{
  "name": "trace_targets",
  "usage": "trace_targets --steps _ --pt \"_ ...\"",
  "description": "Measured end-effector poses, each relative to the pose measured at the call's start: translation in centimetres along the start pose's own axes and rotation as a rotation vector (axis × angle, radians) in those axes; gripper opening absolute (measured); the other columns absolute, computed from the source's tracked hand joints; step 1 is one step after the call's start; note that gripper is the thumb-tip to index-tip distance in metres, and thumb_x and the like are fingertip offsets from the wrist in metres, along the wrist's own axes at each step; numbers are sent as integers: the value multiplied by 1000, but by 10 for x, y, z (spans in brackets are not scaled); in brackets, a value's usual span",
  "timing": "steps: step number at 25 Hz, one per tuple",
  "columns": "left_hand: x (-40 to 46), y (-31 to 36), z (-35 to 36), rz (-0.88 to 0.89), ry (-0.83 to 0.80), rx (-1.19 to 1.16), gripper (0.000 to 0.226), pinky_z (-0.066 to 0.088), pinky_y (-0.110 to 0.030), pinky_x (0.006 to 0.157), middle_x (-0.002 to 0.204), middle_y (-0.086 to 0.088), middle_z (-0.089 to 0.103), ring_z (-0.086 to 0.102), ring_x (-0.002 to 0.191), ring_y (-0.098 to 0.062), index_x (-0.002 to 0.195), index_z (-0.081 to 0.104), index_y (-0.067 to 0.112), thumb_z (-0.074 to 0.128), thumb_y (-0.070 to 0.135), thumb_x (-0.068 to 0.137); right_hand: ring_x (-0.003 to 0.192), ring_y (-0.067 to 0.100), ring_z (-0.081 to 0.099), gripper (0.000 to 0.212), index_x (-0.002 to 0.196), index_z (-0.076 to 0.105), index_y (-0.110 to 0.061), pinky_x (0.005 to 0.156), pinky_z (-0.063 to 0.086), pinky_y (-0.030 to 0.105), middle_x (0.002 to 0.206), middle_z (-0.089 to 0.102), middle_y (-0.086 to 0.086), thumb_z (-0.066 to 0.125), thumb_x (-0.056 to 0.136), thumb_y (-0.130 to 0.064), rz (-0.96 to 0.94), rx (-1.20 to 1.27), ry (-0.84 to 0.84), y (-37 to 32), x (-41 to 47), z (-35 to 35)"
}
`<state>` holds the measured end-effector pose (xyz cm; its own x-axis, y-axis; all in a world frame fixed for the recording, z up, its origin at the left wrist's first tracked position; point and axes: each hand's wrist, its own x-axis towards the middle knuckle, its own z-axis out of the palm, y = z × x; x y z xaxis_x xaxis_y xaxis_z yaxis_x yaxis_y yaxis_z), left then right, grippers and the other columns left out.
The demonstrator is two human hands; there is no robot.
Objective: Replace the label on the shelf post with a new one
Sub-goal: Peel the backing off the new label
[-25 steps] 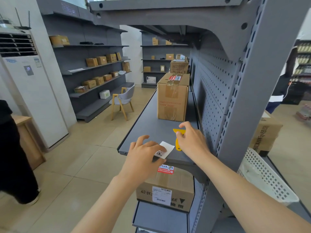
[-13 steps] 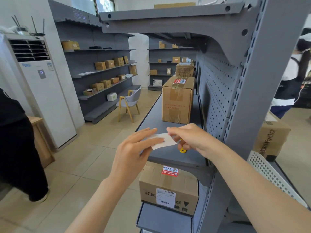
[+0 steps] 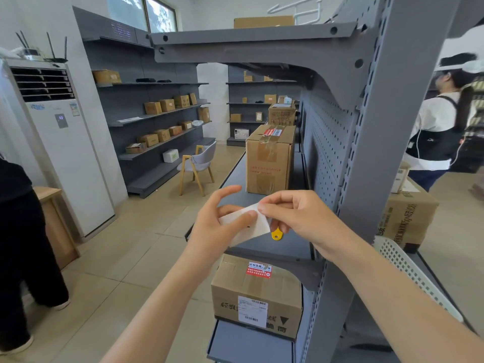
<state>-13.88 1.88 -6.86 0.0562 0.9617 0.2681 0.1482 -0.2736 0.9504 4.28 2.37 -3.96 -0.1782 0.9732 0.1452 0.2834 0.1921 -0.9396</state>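
A white label sheet [image 3: 251, 225] is held in front of me between both hands, above the end of the grey shelf board [image 3: 290, 243]. My left hand [image 3: 217, 229] grips its left side with thumb and fingers. My right hand [image 3: 296, 218] pinches its upper right corner and also holds a yellow scraper [image 3: 276, 235], whose end sticks out below the fingers. The grey shelf post [image 3: 387, 142] rises just to the right of my right hand. No label shows on the post's visible face.
A tall taped cardboard box [image 3: 269, 158] stands on the shelf behind my hands, another box [image 3: 258, 297] on the shelf below. A white perforated basket [image 3: 408, 271] hangs at lower right. One person [image 3: 440, 127] stands right of the post, another [image 3: 23, 252] at the left edge.
My left hand lifted the label sheet off the shelf and my right hand came over with the scraper to pinch its corner. My view has tilted upward.
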Motion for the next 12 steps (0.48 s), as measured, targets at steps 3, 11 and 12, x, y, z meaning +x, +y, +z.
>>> trace_targets --steps 3,11,12 --pt "2 11 1 18 -38 -12 43 53 -23 65 86 9 78 72 81 -5 118 56 47 76 27 86 65 11 65 16 98 82 -16 58 49 19 79 79 -1 68 94 -23 -9 -9 15 -8 -10 -13" --pt "0 31 9 60 -240 0 41 53 -17 63 81 4 78 72 76 -5 118 61 41 75 18 87 63 14 63 21 86 80 -15 52 45 16 76 77 1 63 98 -18 -8 20 -44 -17 -33 -34" --pt "-1 33 10 59 -259 -23 40 52 -17 63 81 4 77 72 76 -6 119 61 39 74 18 87 62 14 63 21 86 80 -14 50 43 15 76 77 2 62 98 -17 -1 57 -62 -17 -35 -35"
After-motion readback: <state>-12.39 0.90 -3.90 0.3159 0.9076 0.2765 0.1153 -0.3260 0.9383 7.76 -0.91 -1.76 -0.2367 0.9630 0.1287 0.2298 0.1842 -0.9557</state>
